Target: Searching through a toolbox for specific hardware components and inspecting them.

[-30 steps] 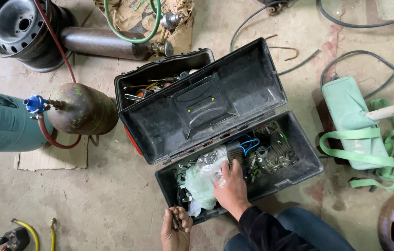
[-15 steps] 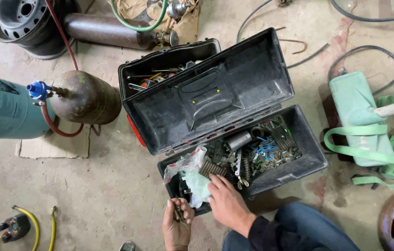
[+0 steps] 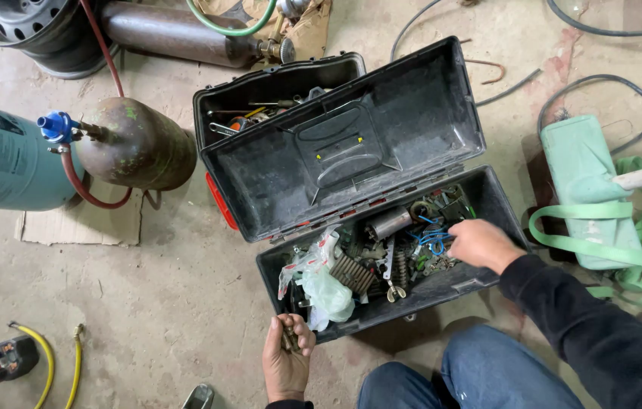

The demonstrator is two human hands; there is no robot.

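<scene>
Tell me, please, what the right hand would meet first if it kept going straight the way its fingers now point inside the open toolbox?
The right hand points left across the toolbox. Its fingertips are already at the blue wires, so it would probably meet those first, then the metal cylinder and other loose parts beyond, though depth is hard to judge.

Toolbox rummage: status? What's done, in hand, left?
Done: the black toolbox stands open, lid back, and the left hand already holds a few small dark metal pieces in a closed grip beside the front wall. In hand: the right hand is inside the box at its right end, fingers among blue wires and loose parts. Left: most contents, including the plastic bag, remain unsorted inside.
</scene>
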